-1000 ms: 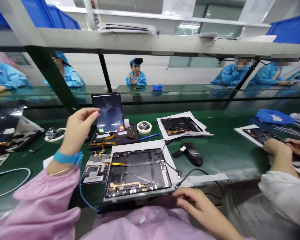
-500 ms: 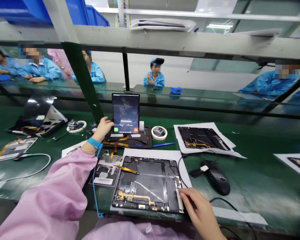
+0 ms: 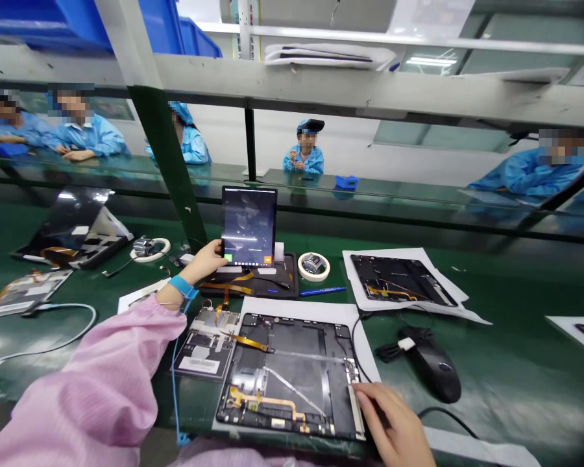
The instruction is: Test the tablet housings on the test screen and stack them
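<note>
My left hand [image 3: 204, 261] is at the lower left corner of a lit, upright display panel [image 3: 248, 224]. Its thumb lies over the front near a green on-screen button, and the fingers close on the panel's left edge. With fingertips drawn together, my right hand [image 3: 394, 418] grips the right edge of an opened tablet housing [image 3: 292, 376], by its narrow circuit board [image 3: 352, 371]. Orange flex cables run inside this housing. One flex cable [image 3: 248, 342] leads left to a loose panel with a white label [image 3: 207, 350]. Paper [image 3: 316, 308] lies under the housing.
A black mouse [image 3: 435, 366] and a second opened housing [image 3: 401, 279] on paper are to the right. A blue pen [image 3: 322, 291] and a tape roll [image 3: 314, 266] lie behind. Another tilted device [image 3: 78, 227] stands left. Co-workers sit beyond the shelf post [image 3: 168, 162].
My left hand has shifted down the panel's left edge, its thumb now over the front near the green button. My right hand stays at the housing's edge. The camera view has shifted slightly.
</note>
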Action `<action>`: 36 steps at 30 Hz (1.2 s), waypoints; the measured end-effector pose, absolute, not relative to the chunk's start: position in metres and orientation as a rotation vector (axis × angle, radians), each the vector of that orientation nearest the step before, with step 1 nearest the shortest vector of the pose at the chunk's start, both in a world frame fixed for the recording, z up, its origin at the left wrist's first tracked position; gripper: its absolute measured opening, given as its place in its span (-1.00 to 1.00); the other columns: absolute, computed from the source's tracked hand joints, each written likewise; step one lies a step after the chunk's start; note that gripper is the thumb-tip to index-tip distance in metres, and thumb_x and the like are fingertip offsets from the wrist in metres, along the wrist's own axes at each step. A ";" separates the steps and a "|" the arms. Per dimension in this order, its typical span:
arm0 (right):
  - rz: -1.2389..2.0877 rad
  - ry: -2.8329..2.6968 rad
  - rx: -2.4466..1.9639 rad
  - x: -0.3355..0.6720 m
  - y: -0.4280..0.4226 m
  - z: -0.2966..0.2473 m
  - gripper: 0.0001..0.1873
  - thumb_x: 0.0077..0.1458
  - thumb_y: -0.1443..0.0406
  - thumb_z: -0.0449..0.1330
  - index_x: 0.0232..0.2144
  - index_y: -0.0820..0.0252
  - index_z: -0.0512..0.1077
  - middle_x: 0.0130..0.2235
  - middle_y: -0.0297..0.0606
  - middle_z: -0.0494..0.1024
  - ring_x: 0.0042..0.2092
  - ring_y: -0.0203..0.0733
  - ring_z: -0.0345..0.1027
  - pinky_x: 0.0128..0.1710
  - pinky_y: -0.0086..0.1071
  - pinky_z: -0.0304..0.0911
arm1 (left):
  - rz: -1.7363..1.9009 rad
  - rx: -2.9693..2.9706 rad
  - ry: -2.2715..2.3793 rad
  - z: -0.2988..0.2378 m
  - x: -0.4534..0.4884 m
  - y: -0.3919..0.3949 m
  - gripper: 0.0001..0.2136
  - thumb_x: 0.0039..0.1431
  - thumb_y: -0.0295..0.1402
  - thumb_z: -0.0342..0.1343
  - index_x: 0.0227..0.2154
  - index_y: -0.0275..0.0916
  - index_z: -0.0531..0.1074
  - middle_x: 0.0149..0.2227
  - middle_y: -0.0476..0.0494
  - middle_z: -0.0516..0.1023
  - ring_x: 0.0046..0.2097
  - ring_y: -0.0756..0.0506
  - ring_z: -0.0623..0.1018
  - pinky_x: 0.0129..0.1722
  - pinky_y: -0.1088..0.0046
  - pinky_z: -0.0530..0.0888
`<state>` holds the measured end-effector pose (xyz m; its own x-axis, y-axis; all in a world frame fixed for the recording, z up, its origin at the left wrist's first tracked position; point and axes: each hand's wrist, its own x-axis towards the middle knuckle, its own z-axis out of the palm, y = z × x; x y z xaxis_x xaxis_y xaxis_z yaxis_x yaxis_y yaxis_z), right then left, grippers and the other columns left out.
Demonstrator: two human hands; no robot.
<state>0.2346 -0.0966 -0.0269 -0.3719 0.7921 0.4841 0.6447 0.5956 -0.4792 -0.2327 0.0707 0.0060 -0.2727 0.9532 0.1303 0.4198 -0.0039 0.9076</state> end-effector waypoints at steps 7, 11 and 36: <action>0.207 -2.134 -1.113 0.234 -0.097 -0.026 -0.84 0.20 0.25 0.08 -0.24 0.02 0.46 -0.29 -0.27 0.61 -0.27 -0.16 0.52 -0.29 -0.38 0.45 | 1.279 1.402 1.764 -0.004 -0.237 0.067 -0.46 -0.31 -0.38 0.23 -0.12 -0.29 0.34 -0.26 -0.16 0.51 -0.40 -0.05 0.50 -0.36 0.39 0.46; 0.183 -2.138 -1.105 0.235 -0.097 -0.027 -0.83 0.20 0.25 0.07 -0.23 0.04 0.47 -0.28 -0.24 0.61 -0.26 -0.13 0.53 -0.26 -0.36 0.46 | 1.280 1.407 1.746 -0.006 -0.237 0.069 -0.55 -0.29 -0.41 0.21 -0.21 -0.28 0.34 -0.38 -0.06 0.47 -0.45 -0.02 0.48 -0.41 0.43 0.43; 0.045 -2.235 -1.047 0.240 -0.092 -0.030 -0.81 0.22 0.25 0.06 -0.21 0.12 0.45 -0.26 -0.27 0.61 -0.25 -0.23 0.53 -0.22 -0.49 0.42 | 1.482 1.728 2.121 0.019 -0.236 0.050 -0.66 0.07 -0.31 0.06 -0.09 -0.31 0.34 -0.10 -0.28 0.49 -0.04 -0.18 0.47 0.03 0.18 0.37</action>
